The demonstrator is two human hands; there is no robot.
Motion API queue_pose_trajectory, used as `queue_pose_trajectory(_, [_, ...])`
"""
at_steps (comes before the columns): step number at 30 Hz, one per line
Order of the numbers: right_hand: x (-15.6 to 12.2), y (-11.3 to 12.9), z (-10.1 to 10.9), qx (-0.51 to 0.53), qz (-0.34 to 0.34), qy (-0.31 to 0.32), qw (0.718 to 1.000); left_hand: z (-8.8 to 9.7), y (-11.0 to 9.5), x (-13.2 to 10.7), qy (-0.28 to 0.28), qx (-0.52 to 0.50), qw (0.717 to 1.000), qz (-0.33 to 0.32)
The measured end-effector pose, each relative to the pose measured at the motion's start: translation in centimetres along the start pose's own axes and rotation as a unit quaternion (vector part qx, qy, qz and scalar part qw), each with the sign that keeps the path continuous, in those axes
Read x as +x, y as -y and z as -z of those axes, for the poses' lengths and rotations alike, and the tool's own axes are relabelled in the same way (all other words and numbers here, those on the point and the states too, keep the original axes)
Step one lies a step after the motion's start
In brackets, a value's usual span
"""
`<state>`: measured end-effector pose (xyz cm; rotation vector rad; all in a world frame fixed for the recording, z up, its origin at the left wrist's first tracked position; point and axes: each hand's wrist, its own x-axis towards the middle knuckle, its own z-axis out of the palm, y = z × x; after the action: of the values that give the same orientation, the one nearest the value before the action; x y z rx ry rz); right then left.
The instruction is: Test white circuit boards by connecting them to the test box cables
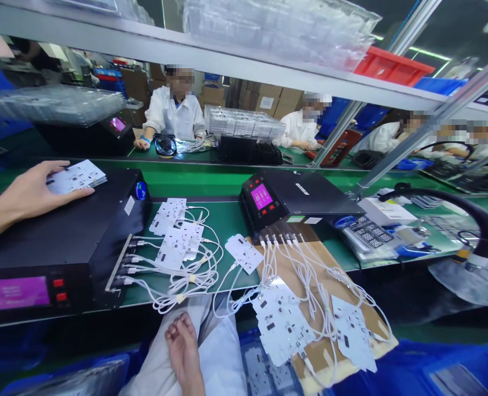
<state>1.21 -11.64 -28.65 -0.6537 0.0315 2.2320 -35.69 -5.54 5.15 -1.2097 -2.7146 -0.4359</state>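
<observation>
My left hand (41, 190) grips a small stack of white circuit boards (78, 175) by its edges, on top of the black tester box (41, 225) at the left. My right hand (181, 346) lies palm up over my lap, fingers curled in, with nothing visible in it. Between the two boxes, several white circuit boards (173, 242) lie among white cables (190, 278) plugged into the left box. A single circuit board (244, 253) sits at the bench edge on its own cable. More circuit boards (283, 319) overlap on the cardboard (330, 264), nearest my right hand.
A second black box (297, 198) with a lit screen stands right of centre. Blue bins (437, 368) are below the bench edge. A metal shelf (227, 55) with plastic trays crosses overhead. Co-workers in white coats (175, 113) sit across the bench. A black hose (470, 214) arches at right.
</observation>
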Motion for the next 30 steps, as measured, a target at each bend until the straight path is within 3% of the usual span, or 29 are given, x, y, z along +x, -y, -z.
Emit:
queue_pose_trajectory(16, [-0.10, 0.05, -0.15, -0.069, 0.021, 0.002, 0.997, -0.35, 0.64, 0.09, -0.025, -0.008, 0.999, -0.022])
queue_pose_trajectory(30, [-0.23, 0.11, -0.30, -0.077, 0.024, -0.013, 0.997, -0.02, 0.58, -0.19, -0.012, -0.030, 0.999, -0.031])
